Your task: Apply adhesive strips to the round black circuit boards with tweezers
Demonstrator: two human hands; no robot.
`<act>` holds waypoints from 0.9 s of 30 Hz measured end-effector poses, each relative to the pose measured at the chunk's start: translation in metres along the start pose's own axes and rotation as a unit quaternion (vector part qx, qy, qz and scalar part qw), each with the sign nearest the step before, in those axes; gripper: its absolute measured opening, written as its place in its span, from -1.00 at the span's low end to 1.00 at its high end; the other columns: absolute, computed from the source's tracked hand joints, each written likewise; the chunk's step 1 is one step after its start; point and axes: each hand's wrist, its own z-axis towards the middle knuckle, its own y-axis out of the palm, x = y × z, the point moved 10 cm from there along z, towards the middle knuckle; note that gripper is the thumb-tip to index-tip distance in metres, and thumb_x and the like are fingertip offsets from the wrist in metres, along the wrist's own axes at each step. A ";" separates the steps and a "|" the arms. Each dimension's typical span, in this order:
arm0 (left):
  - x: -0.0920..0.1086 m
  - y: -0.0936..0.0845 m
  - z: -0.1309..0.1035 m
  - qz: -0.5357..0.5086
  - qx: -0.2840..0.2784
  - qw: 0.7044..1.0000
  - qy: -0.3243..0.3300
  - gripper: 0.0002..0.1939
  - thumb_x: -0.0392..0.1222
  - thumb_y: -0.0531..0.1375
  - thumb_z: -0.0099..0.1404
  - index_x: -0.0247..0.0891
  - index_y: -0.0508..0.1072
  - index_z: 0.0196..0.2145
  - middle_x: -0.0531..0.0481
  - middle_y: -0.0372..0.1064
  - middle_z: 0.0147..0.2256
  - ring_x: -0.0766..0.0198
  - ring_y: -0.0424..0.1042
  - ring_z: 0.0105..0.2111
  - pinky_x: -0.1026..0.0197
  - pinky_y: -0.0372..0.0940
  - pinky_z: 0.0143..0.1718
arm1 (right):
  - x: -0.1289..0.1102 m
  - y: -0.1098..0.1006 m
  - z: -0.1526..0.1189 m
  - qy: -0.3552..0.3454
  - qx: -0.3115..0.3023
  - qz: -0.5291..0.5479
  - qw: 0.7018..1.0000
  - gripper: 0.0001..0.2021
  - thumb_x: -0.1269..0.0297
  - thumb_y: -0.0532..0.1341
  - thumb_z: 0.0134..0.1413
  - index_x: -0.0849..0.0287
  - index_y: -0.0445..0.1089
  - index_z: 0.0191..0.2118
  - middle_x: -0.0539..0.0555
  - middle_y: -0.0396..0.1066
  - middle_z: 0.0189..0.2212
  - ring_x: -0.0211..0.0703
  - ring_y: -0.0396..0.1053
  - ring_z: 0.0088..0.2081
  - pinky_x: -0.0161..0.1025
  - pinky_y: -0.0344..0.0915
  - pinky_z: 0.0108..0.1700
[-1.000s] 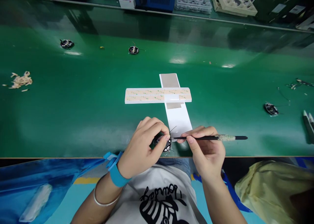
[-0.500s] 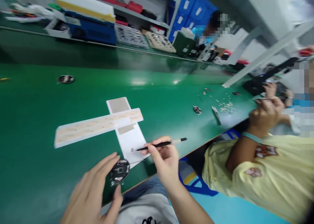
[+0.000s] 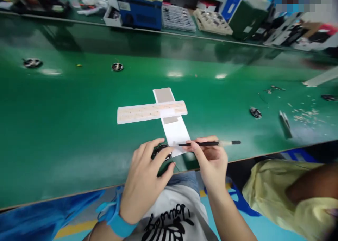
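My right hand (image 3: 212, 156) grips slim black tweezers (image 3: 204, 143), held level, with a clear-and-black end sticking out to the right. A tiny grey square shows by their tip, above the white end of a sheet strip (image 3: 176, 130). My left hand (image 3: 148, 177), a blue band at its wrist, arches with fingers apart over a round black electronic part (image 3: 167, 155). The index finger covers some of that part, and its tip comes close to the tweezers' tip. Whether the left fingers touch the part is unclear.
A long strip with pale peach pieces (image 3: 137, 114) lies across the sheet. Other round parts (image 3: 117, 66) sit on the green bench, with another pair of tweezers (image 3: 285, 123) and small scraps (image 3: 306, 116) at right. A co-worker's yellow sleeve (image 3: 274, 184) is beside me.
The view has swung left and downward. My left hand has moved nearer my right, its index finger now over the round part. The tweezers remain in my right hand.
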 end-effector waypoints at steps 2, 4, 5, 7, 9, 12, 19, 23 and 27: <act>0.000 -0.001 0.001 -0.002 0.008 1.000 -0.007 -0.79 -0.27 0.18 0.34 -0.08 0.44 -0.07 -0.09 0.32 0.02 -0.02 0.30 0.00 -0.10 0.27 -0.09 | -0.006 -0.002 -0.005 -0.026 0.010 -0.042 0.999 -0.88 0.32 0.36 0.05 0.15 0.41 -0.32 -0.02 0.53 -0.41 -0.18 0.59 -0.46 -0.29 0.58 -0.32; -0.001 -0.004 0.000 -0.024 0.031 0.999 -0.010 -0.84 -0.30 0.17 0.35 -0.10 0.49 -0.16 -0.08 0.34 0.01 0.03 0.34 -0.05 -0.06 0.31 -0.12 | -0.009 -0.002 -0.013 -0.038 0.019 -0.063 0.997 -0.89 0.33 0.34 0.08 0.17 0.40 -0.30 0.00 0.53 -0.40 -0.16 0.59 -0.45 -0.29 0.59 -0.35; -0.002 -0.006 -0.001 -0.040 0.046 0.998 -0.009 -0.85 -0.32 0.18 0.35 -0.12 0.50 -0.19 -0.08 0.34 0.01 0.08 0.36 -0.08 -0.02 0.32 -0.13 | -0.010 -0.003 -0.017 -0.044 0.027 -0.072 0.996 -0.89 0.35 0.33 0.09 0.17 0.40 -0.29 0.01 0.52 -0.39 -0.15 0.60 -0.44 -0.29 0.59 -0.36; -0.004 -0.010 -0.002 -0.072 0.072 0.995 -0.005 -0.86 -0.35 0.19 0.33 -0.16 0.51 -0.21 -0.08 0.36 0.01 0.15 0.39 -0.11 0.05 0.36 -0.13 | -0.011 -0.003 -0.026 -0.052 0.042 -0.087 0.994 -0.89 0.38 0.33 0.09 0.18 0.39 -0.27 0.03 0.52 -0.36 -0.12 0.60 -0.42 -0.27 0.61 -0.35; -0.006 -0.012 -0.002 -0.090 0.080 0.993 -0.003 -0.85 -0.36 0.21 0.32 -0.18 0.52 -0.20 -0.07 0.40 -0.03 0.19 0.41 -0.11 0.10 0.37 -0.12 | -0.011 -0.002 -0.033 -0.064 0.047 -0.096 0.992 -0.87 0.41 0.32 0.10 0.17 0.37 -0.24 0.04 0.52 -0.34 -0.11 0.61 -0.38 -0.23 0.61 -0.31; -0.009 -0.014 -0.001 -0.099 0.084 0.991 -0.011 -0.85 -0.39 0.23 0.30 -0.21 0.53 -0.22 -0.05 0.47 -0.11 0.19 0.43 -0.12 0.12 0.37 -0.11 | -0.010 0.004 -0.042 -0.089 0.040 -0.109 0.989 -0.83 0.47 0.30 0.10 0.14 0.36 -0.20 0.03 0.51 -0.31 -0.13 0.60 -0.32 -0.25 0.61 -0.27; -0.011 -0.018 0.003 -0.114 0.104 0.987 -0.031 -0.86 -0.45 0.22 0.25 -0.24 0.51 -0.33 -0.02 0.52 -0.19 0.22 0.45 -0.17 0.14 0.39 -0.12 | -0.008 0.010 -0.047 -0.120 0.057 -0.131 0.982 -0.78 0.54 0.28 0.09 0.15 0.31 -0.20 0.02 0.48 -0.30 -0.19 0.59 -0.30 -0.31 0.60 -0.28; -0.011 -0.017 0.002 -0.106 0.110 0.988 -0.033 -0.86 -0.45 0.22 0.24 -0.24 0.50 -0.34 -0.01 0.52 -0.19 0.22 0.45 -0.17 0.14 0.39 -0.13 | -0.011 0.012 -0.050 -0.149 0.057 -0.129 0.979 -0.74 0.60 0.25 0.08 0.14 0.29 -0.17 0.01 0.46 -0.31 -0.19 0.58 -0.25 -0.31 0.60 -0.26; -0.011 -0.017 0.001 -0.101 0.112 0.988 -0.032 -0.87 -0.45 0.21 0.24 -0.26 0.49 -0.35 -0.03 0.51 -0.20 0.22 0.44 -0.17 0.14 0.38 -0.12 | -0.014 0.014 -0.052 -0.173 0.059 -0.138 0.973 -0.71 0.64 0.24 0.06 0.14 0.28 -0.17 0.00 0.45 -0.32 -0.21 0.58 -0.26 -0.33 0.59 -0.26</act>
